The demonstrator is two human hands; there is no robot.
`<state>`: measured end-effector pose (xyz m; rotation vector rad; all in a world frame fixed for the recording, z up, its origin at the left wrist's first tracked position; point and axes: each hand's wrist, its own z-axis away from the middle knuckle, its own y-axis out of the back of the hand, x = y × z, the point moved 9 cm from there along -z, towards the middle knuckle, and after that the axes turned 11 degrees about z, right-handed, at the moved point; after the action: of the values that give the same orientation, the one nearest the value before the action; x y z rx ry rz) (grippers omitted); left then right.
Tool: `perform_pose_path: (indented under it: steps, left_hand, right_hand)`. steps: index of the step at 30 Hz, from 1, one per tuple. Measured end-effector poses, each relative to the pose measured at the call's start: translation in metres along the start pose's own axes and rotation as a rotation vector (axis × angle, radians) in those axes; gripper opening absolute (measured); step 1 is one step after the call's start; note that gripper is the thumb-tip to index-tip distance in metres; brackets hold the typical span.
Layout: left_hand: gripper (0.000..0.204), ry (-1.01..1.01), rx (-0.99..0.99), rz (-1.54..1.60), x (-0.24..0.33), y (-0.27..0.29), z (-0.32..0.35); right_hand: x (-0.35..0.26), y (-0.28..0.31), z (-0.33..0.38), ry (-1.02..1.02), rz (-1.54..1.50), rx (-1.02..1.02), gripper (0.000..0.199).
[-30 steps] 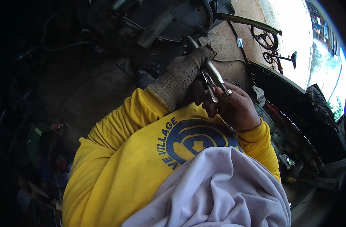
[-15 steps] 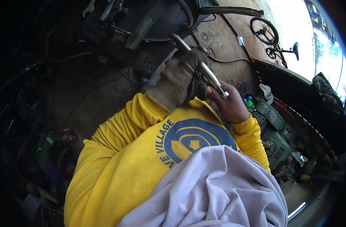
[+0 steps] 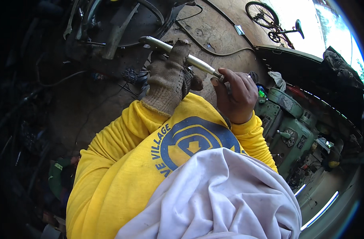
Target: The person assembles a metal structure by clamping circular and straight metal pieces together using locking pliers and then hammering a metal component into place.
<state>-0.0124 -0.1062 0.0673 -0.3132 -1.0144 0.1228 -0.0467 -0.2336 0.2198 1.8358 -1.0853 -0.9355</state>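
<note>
Before my chest I hold a silvery metal rod (image 3: 200, 63), slanting from upper left down to the right. It has a rounded, bent far end, a thick smooth body, and a taper to a thin end. My left hand (image 3: 165, 77), in a dirty knitted work glove, is closed round the thick body. With bare fingers, my right hand (image 3: 239, 95) pinches the thin end between thumb and forefinger; any small part in that pinch is hidden.
At the upper left is a dark round tub-like frame (image 3: 154, 12) with metal pieces on it. A hose (image 3: 214, 51) curves over the dirty floor. Green machinery (image 3: 287, 131) stands at the right, below a dark panel (image 3: 297, 65). A bicycle (image 3: 271, 24) is farther off.
The rod has swung flatter and shifted left with my gloved left hand. My right hand has turned, and its fingers now pinch the rod's thin end from beyond its tip.
</note>
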Motion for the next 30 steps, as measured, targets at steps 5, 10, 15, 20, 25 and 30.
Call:
perform_pose_path:
  steps: [5, 10, 15, 20, 25, 30]
  left_hand:
    - [0.061, 0.382, 0.061, 0.414, -0.022, -0.002, 0.006]
    - [0.047, -0.315, -0.044, -0.886, 0.029, -0.005, 0.005]
    - [0.058, 0.614, 0.209, 0.406, -0.036, 0.017, 0.007]
    - [0.064, 0.156, -0.031, -0.074, -0.007, 0.024, -0.002]
    - [0.062, 0.021, -0.091, -0.379, 0.001, 0.027, -0.007]
    - [0.054, 0.254, -0.135, -0.029, -0.001, 0.029, -0.002]
  right_hand:
    - [0.037, -0.056, 0.038, -0.745, -0.696, -0.341, 0.038]
    - [0.04, -0.09, 0.057, -0.855, -1.078, -0.727, 0.089]
    - [0.014, -0.128, 0.073, -1.046, -1.54, -0.908, 0.071]
    - [-0.006, -0.128, 0.058, -1.154, -1.689, -1.165, 0.048]
    - [-0.008, -0.124, 0.035, -0.938, -1.602, -1.297, 0.037]
    - [-0.014, -0.121, 0.038, -1.257, -1.524, -1.237, 0.038]
